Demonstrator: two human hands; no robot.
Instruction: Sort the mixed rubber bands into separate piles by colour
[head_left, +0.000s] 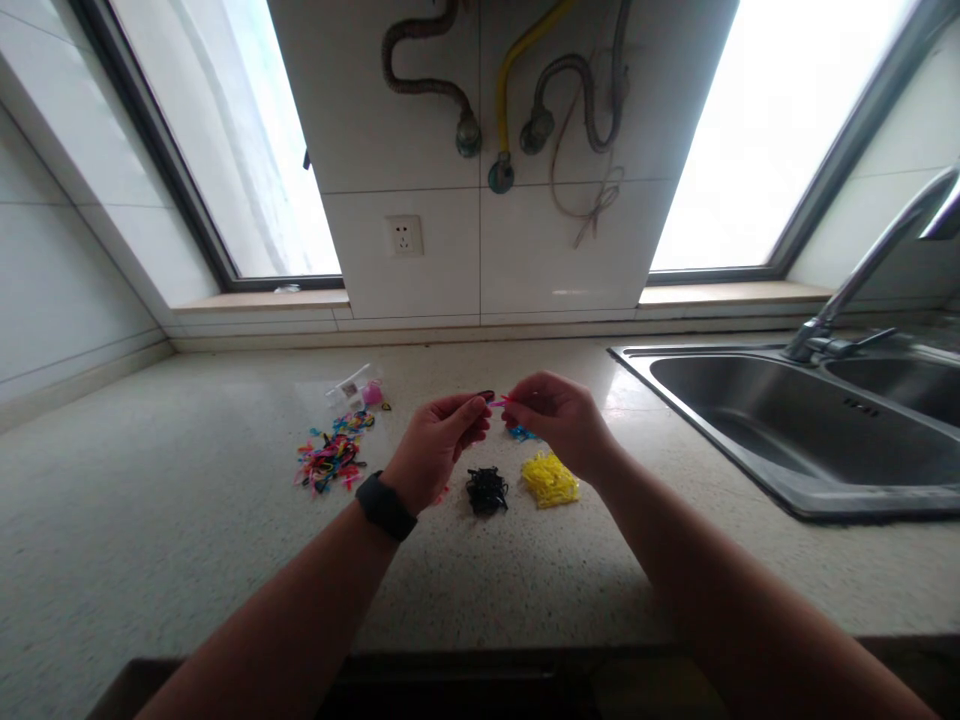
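My left hand (456,425) and my right hand (553,412) meet above the counter, fingers pinched. Between them stretches a small pink rubber band (498,403); a dark band also shows at the left fingertips. Below the hands lie a pile of black rubber bands (487,491) and a pile of yellow rubber bands (550,480). Some blue bands (522,433) are partly hidden by my right hand. Left of my left hand is a mixed-colour heap of rubber bands (330,460). A few pink or red ones peek out beside my left wrist.
A clear plastic bag (352,388) with a pink item lies behind the mixed heap. To the right, a steel sink (637,362) with a faucet (862,270) is set in the speckled counter (187,480). Hoses and a socket (405,235) are on the tiled wall.
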